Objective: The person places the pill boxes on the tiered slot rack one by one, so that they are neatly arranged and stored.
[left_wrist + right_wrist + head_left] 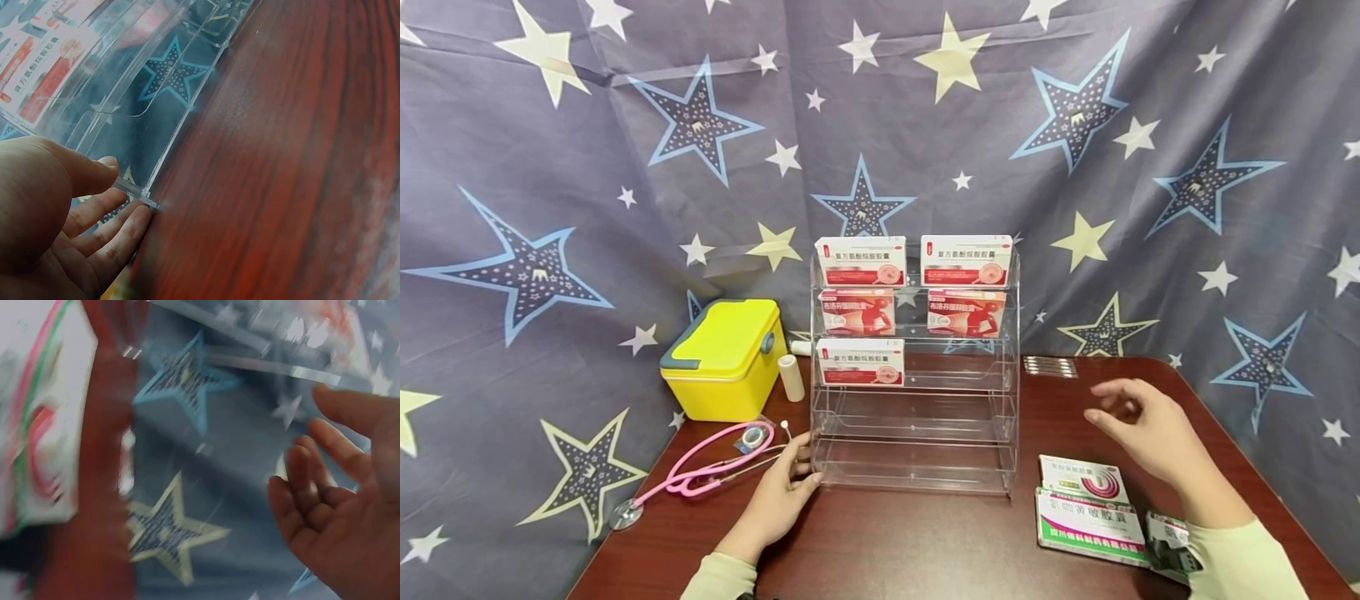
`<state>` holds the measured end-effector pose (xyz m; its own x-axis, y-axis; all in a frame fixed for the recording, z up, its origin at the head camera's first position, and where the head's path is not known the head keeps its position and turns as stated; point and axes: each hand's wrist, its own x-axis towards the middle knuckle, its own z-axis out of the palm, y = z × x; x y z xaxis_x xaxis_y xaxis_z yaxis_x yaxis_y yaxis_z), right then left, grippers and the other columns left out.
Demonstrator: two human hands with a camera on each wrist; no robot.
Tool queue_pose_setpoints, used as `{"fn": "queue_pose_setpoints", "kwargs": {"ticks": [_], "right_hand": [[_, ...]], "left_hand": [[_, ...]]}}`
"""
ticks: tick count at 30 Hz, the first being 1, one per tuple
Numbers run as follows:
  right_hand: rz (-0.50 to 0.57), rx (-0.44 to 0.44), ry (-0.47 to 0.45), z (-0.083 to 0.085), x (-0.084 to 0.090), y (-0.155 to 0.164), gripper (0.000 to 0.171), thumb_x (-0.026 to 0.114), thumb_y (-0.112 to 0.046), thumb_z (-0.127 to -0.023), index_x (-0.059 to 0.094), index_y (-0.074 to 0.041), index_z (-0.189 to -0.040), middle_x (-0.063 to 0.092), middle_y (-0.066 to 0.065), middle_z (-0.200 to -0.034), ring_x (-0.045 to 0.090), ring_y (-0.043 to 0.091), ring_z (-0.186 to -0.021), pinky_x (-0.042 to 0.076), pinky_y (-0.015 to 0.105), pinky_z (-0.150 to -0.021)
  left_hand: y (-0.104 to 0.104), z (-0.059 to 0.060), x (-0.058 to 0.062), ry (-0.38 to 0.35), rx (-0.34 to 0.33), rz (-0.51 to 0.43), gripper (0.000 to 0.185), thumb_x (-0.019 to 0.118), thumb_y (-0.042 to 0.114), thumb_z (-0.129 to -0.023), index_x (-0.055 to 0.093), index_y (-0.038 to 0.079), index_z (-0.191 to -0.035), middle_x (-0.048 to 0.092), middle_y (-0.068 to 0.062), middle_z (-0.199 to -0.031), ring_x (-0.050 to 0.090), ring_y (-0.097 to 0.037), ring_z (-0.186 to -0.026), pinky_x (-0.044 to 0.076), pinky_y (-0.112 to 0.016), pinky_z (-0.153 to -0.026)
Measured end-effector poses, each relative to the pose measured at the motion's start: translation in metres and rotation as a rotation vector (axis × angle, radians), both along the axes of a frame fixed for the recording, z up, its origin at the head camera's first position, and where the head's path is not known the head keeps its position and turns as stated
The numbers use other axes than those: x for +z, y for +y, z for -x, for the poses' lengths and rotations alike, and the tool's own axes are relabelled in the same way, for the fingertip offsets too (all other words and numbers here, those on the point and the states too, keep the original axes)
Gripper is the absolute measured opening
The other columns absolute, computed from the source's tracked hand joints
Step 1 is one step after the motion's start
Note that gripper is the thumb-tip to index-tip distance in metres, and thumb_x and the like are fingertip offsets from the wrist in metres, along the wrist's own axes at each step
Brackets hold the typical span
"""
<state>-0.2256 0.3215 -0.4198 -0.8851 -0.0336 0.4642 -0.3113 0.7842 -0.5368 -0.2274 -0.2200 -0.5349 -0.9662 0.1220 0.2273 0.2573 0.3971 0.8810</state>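
A yellow case [727, 358] is standing left of the clear acrylic rack [914, 450] on the dark worktop [910, 542], with a white roll [791, 377] between them. A pink stethoscope [700, 471] is lying left of the rack's foot. The rack's lower left corner is being touched by the left hand [778, 500], fingers [115, 240] straight and spread against the edge, nothing gripped. Five red-and-white medicine boxes [860, 361] are being held in the rack's upper tiers. Right of the rack, the right hand [1142, 429] is hovering above the worktop, fingers loosely apart and holding nothing. Below it, two green-and-white boxes [1086, 508] are lying stacked near the rack's right foot.
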Motion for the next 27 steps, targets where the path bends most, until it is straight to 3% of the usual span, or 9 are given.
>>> {"fn": "queue_pose_setpoints", "kwargs": {"ticks": [5,8,12,18,24,27], "right_hand": [[-0.026,0.035,-0.241,-0.002,-0.029,0.033,0.045,0.086,-0.032,-0.090,0.071,-0.007,-0.123,0.073,0.013,-0.112,0.067,0.028,-0.098,0.055,0.035,-0.077],[-0.004,0.097,-0.342,-0.002,-0.041,0.044,0.050,0.087,-0.030,-0.088,0.069,-0.003,-0.126,0.070,0.020,-0.121,0.069,0.036,-0.106,0.058,0.044,-0.083],[0.041,0.179,-0.445,-0.002,-0.050,0.050,0.055,0.088,-0.022,-0.086,0.066,0.003,-0.130,0.068,0.023,-0.125,0.068,0.040,-0.111,0.058,0.044,-0.087],[0.054,0.214,-0.525,-0.002,-0.053,0.054,0.054,0.087,-0.013,-0.086,0.064,0.008,-0.131,0.067,0.025,-0.126,0.066,0.037,-0.108,0.058,0.043,-0.085],[0.075,0.253,-0.564,-0.001,-0.060,0.058,0.053,0.086,-0.005,-0.085,0.063,0.011,-0.130,0.067,0.026,-0.124,0.067,0.034,-0.103,0.057,0.029,-0.077],[0.083,0.275,-0.573,0.000,-0.063,0.061,0.052,0.085,-0.002,-0.084,0.062,0.013,-0.129,0.067,0.027,-0.123,0.067,0.033,-0.101,0.057,0.028,-0.075]], "left_hand": [[0.000,0.001,-0.002,-0.004,-0.002,0.006,0.064,0.070,-0.005,-0.097,0.049,0.019,-0.152,0.063,-0.018,-0.130,0.067,-0.028,-0.111,0.058,-0.033,-0.089],[0.000,0.001,-0.002,-0.005,-0.001,0.002,0.065,0.071,-0.006,-0.096,0.049,0.020,-0.152,0.064,-0.018,-0.129,0.067,-0.028,-0.111,0.058,-0.033,-0.089],[0.000,0.000,-0.001,0.010,-0.005,-0.002,0.064,0.071,-0.005,-0.096,0.049,0.018,-0.152,0.064,-0.018,-0.129,0.068,-0.029,-0.110,0.059,-0.035,-0.088],[-0.001,0.000,0.000,0.014,-0.015,-0.018,0.061,0.071,-0.003,-0.097,0.050,0.016,-0.152,0.064,-0.018,-0.129,0.067,-0.031,-0.110,0.059,-0.038,-0.088],[0.000,0.001,-0.001,0.001,0.000,-0.003,0.063,0.071,-0.005,-0.097,0.050,0.018,-0.152,0.064,-0.016,-0.129,0.067,-0.028,-0.110,0.059,-0.035,-0.089],[0.000,0.001,-0.002,-0.013,0.011,0.010,0.064,0.071,-0.005,-0.096,0.050,0.020,-0.152,0.063,-0.015,-0.129,0.067,-0.026,-0.110,0.058,-0.034,-0.089]]}}
